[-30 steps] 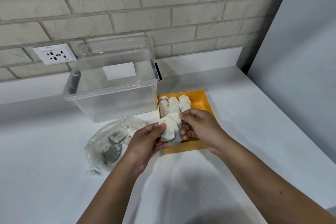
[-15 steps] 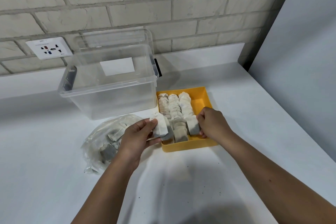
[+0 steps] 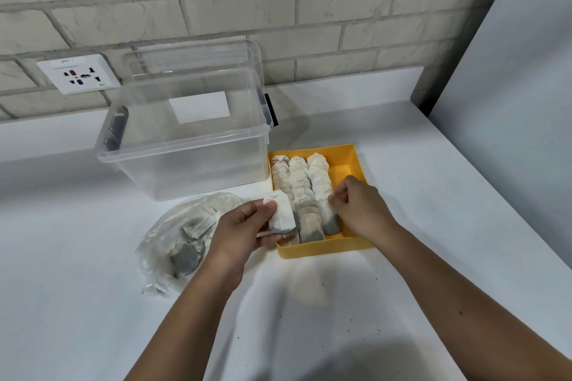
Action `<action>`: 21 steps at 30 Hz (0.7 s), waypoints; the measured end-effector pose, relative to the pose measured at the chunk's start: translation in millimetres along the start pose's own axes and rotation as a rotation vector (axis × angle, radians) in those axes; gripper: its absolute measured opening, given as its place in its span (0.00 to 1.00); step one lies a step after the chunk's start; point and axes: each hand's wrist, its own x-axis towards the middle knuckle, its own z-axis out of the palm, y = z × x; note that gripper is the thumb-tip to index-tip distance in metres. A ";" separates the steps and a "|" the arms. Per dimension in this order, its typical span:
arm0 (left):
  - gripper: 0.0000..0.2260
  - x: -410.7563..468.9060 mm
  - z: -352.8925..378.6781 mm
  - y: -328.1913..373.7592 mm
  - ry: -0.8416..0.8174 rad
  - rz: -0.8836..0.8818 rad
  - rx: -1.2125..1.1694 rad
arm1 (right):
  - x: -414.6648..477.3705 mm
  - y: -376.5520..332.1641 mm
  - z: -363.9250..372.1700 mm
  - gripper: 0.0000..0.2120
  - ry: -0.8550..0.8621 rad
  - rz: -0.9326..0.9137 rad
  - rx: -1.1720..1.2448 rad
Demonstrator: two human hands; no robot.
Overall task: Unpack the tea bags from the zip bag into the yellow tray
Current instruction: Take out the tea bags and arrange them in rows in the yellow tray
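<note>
Yellow tray (image 3: 348, 161) (right strip open)

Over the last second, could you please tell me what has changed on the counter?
The right hand carried one tea bag from the bundle into the right row of the yellow tray, where it pinches it. The left hand keeps the remaining tea bags, shifted to the tray's left edge. The zip bag, clear box and tray stayed put.
</note>
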 end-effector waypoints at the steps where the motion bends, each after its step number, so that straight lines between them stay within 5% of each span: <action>1: 0.05 -0.2 0.9 0.8 -0.008 -0.002 -0.002 | -4.4 -4.6 -5.7 0.09 0.063 -0.062 0.039; 6: 0.05 -4.4 8.4 5.4 -0.055 0.017 0.008 | -29.2 -32.7 -27.2 0.06 -0.091 -0.227 0.358; 11: 0.06 -9.8 16.8 9.3 -0.094 0.066 0.061 | -40.1 -37.1 -31.6 0.01 -0.134 -0.273 0.355; 17: 0.05 -14.6 10.7 3.0 0.009 0.124 0.155 | -25.9 -14.0 -51.1 0.04 0.071 -0.225 0.002; 21: 0.04 -13.5 2.0 -0.5 0.093 0.165 0.225 | -17.4 1.0 -46.1 0.06 -0.057 -0.120 -0.164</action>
